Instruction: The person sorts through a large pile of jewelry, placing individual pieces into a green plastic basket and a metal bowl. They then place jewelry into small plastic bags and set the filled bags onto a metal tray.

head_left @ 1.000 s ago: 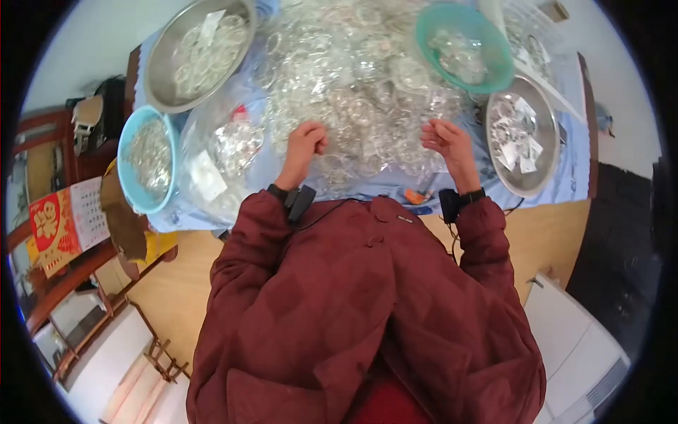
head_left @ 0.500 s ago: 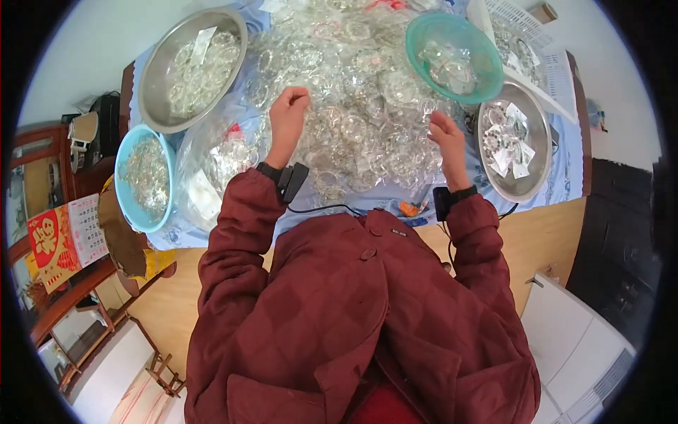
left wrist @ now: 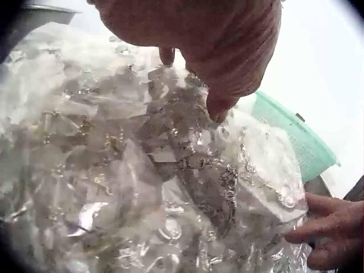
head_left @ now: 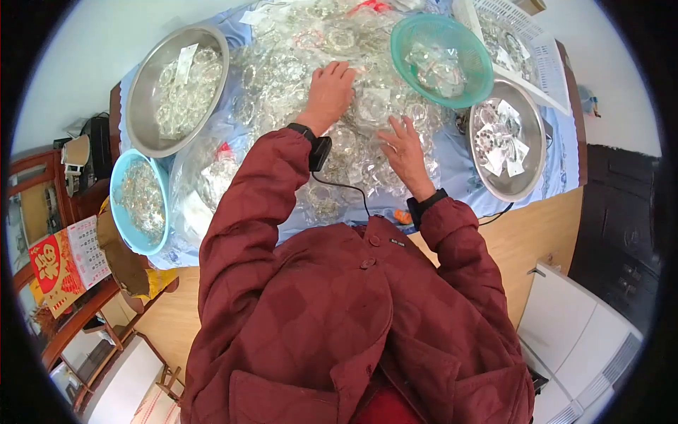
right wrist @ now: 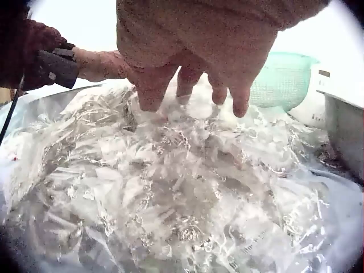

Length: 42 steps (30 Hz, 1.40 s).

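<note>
A broad heap of small clear plastic bags (head_left: 272, 78) holding bracelet-like jewellery covers the middle of the table. My left hand (head_left: 330, 95) lies over the far middle of this heap, fingers reaching forward. In the left wrist view, its thumb and a fingertip point down, apart, at the bags (left wrist: 114, 187). Nearer and to the right, my right hand (head_left: 407, 155) spreads its fingers over the heap. The right wrist view shows those fingertips (right wrist: 242, 107) right at the bags, with no bag gripped between them.
A steel basin (head_left: 134, 99) and a light blue basin (head_left: 164, 205) stand left of the heap, with a large clear bag (head_left: 187, 187) beside them. To the right are a green basket (head_left: 480, 78), another steel basin (head_left: 533, 159) and a white crate (head_left: 544, 60), all holding bagged pieces.
My left hand has moved forward and to the right across the heap. The right hand has shifted left, and its fingers have spread. The head view has also shifted slightly.
</note>
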Tool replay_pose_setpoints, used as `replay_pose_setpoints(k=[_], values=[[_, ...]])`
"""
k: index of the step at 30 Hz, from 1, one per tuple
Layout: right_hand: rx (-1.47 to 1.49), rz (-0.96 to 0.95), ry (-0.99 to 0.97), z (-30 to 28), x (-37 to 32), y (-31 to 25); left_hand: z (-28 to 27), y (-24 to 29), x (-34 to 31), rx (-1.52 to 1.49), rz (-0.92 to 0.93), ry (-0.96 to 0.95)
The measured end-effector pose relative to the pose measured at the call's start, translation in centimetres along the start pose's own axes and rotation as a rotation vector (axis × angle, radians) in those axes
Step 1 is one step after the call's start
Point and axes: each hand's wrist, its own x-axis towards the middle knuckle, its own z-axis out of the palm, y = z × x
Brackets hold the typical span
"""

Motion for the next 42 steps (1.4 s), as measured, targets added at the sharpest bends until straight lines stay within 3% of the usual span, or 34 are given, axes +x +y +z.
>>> replay_pose_setpoints(k=[5,8,9,12,13,16,20,25,29,32,37,41,42], values=[[0.006,-0.107,-0.067,-0.6,-0.7,-0.4,-0.2,-1.1,-0.4,0.028,0.045,0.081],[0.264,-0.06,-0.119,-0.1,-1.0,-1.2,-2.9,-0.1,-1.7,-0.515,-0.314,0.302],[0.27,-0.063,-0.121,0.0,-0.8,-1.4,-4.0,0.3,-2.0,-0.508,-0.317,0.3],[0.585,0.319,-0.102,-1.4,0.9,-2.7,-6.6,1.8,-3.4,-1.463,-0.84,0.044],[0.589,0.32,-0.109,-2.2,1.5,-3.5,-7.0,2.2,-4.1,-1.459,-0.849,0.045],[1.327,0.651,-0.01,-4.5,3.9,-5.9,-7.6,3.5,-5.3,-1.551,-0.886,-0.039],[1.415,0.631,-0.13,-4.3,4.6,-6.4,-7.0,4.0,-6.2,-1.573,-0.819,-0.043],[1.26,0.566,-0.172,-3.3,3.5,-6.0,-7.2,4.6,-6.7,-1.597,-0.89,-0.021],[1.297,0.655,-0.043,-3.0,2.8,-5.2,-7.3,6.4,-6.5,-1.626,-0.952,-0.113],[1.229,0.657,-0.082,-3.0,2.1,-4.1,-6.0,6.9,-7.8,-1.435,-0.862,-0.467],[1.179,0.712,-0.009,-4.3,0.9,-2.0,-5.3,6.9,-9.6,-1.543,-0.852,-0.435],[1.238,0.619,0.27,-10.0,2.8,0.5,-5.3,5.6,-11.7,-1.493,-0.942,-0.391],[0.813,0.544,0.266,-12.4,3.7,3.0,-5.2,5.2,-12.3,-1.472,-0.968,-0.366]])
